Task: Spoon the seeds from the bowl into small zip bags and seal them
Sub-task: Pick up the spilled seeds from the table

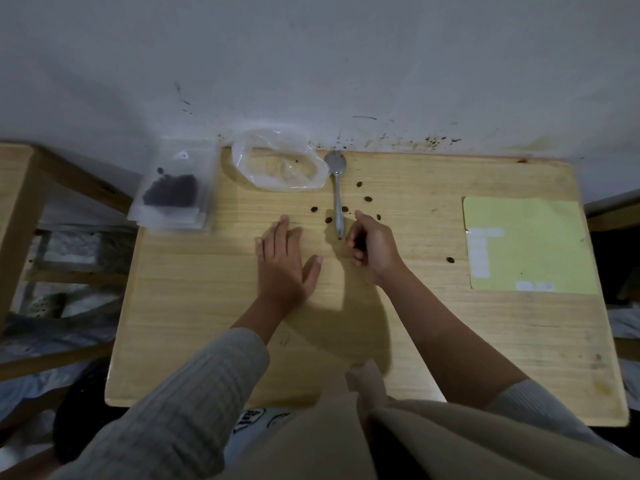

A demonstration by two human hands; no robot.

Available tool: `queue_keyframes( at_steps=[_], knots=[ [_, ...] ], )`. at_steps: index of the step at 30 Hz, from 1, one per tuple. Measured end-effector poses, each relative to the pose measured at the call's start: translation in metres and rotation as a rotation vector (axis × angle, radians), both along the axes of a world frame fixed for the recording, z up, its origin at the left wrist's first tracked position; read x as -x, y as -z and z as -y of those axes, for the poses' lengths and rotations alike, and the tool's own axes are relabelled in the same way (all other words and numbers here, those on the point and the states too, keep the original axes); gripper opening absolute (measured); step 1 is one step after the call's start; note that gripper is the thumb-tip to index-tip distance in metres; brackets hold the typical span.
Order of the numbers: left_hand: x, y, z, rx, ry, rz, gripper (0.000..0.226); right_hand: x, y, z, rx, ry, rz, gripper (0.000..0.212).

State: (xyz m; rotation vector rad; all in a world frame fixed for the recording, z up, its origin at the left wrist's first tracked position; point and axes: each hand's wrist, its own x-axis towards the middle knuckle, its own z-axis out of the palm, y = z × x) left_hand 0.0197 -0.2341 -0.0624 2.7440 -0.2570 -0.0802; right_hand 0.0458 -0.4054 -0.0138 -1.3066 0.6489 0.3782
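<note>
We see a wooden table (450, 334), a yellow sheet (526, 244) at its right, filled zip bags (173, 192) stacked at its left edge and a clear plastic bag (280, 161) at the back; our left hand (282, 258) lies flat, fingers straight, holding nothing, our right hand (372, 245) curls loosely beside the spoon (336, 195) handle, grasping nothing we can make out, loose seeds (368, 199) scattered around

A modest room in a home: a small wooden table (450, 341) pushed against a stained, marked grey wall (311, 64), with rumpled bedding or clothes (52, 323) heaped on the floor beside it.
</note>
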Motion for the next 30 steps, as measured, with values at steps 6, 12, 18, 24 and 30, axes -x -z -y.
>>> queue_keyframes(
  at_steps=[6, 12, 18, 24, 30],
  knots=[
    [-0.004, -0.001, 0.003, -0.027, -0.031, -0.027, 0.064, -0.014, 0.012, -0.004, 0.841, -0.362, 0.438, 0.016],
    [-0.006, 0.001, 0.002, -0.014, -0.027, -0.007, 0.065, -0.027, 0.023, -0.013, 1.148, -0.620, 0.442, 0.024],
    [-0.004, -0.001, 0.002, -0.008, -0.030, -0.005, 0.066, -0.029, 0.023, -0.018, 1.051, -0.520, 0.534, 0.018],
    [-0.004, -0.002, 0.002, -0.001, -0.029, -0.009, 0.067, -0.019, 0.011, -0.024, 0.743, -0.293, 0.476, 0.014],
    [-0.004, -0.001, 0.001, 0.007, -0.028, -0.017, 0.068, -0.024, 0.013, -0.027, 0.665, -0.343, 0.369, 0.017]
  ],
)
